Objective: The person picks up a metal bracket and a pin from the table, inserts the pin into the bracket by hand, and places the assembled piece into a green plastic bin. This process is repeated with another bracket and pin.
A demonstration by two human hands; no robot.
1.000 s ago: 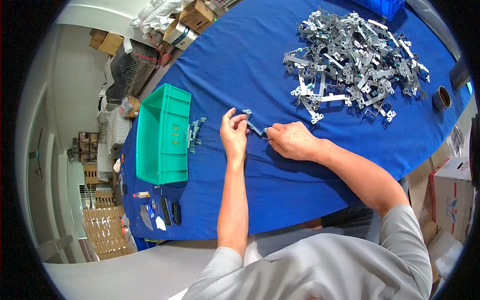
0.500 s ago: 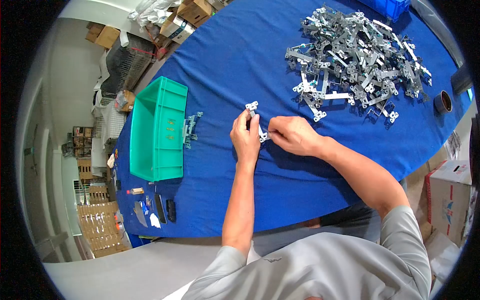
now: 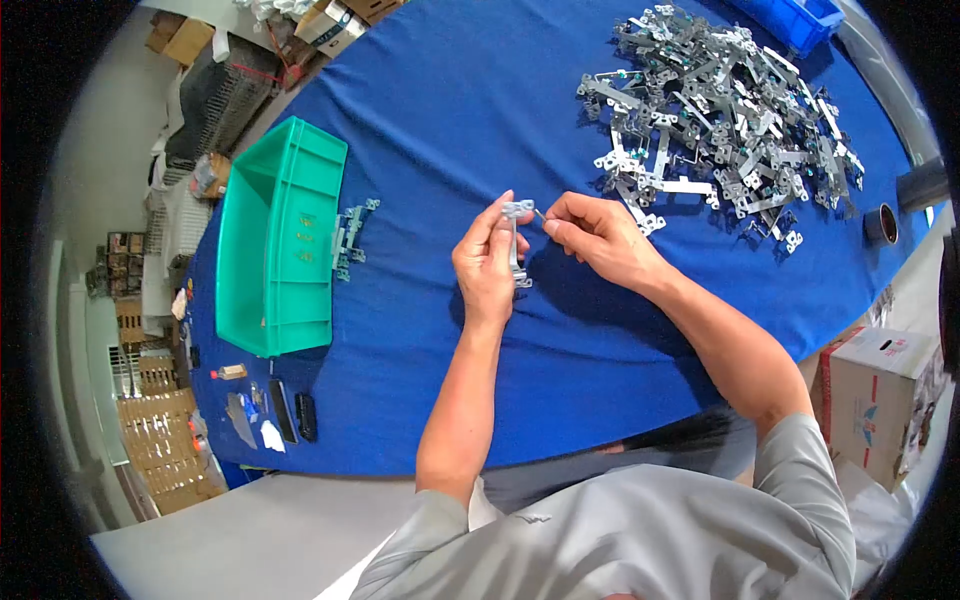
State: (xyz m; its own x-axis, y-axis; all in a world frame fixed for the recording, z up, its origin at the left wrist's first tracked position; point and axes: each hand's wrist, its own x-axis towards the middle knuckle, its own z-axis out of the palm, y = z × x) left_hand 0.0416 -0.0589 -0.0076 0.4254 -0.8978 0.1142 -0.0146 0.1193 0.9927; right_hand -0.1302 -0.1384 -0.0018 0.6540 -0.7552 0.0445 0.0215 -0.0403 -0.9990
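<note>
My left hand (image 3: 485, 268) is closed around a silver metal bracket (image 3: 515, 240), held upright above the blue cloth, its wider ends showing above and below the fingers. Just to the right, my right hand (image 3: 604, 238) pinches a small thin metallic piece (image 3: 540, 215) between thumb and fingertips, its tip pointing at the bracket's upper end. What kind of piece it is I cannot tell. A heap of similar metal brackets (image 3: 730, 130) lies at the far right. A few more brackets (image 3: 352, 240) rest on the cloth beside the green crate (image 3: 315, 240).
The blue cloth (image 3: 430, 130) covers the table. At the back right stands a blue bin (image 3: 800, 22), with a small round cup (image 3: 881, 225) near the right edge. Small tools and a black bar-shaped item (image 3: 305, 417) lie front left. A cardboard carton (image 3: 870, 400) stands right of the table.
The bracket has turned in my left hand. My right hand has moved up from its lower end to its upper end, with the thin piece now showing. The view has shifted slightly.
</note>
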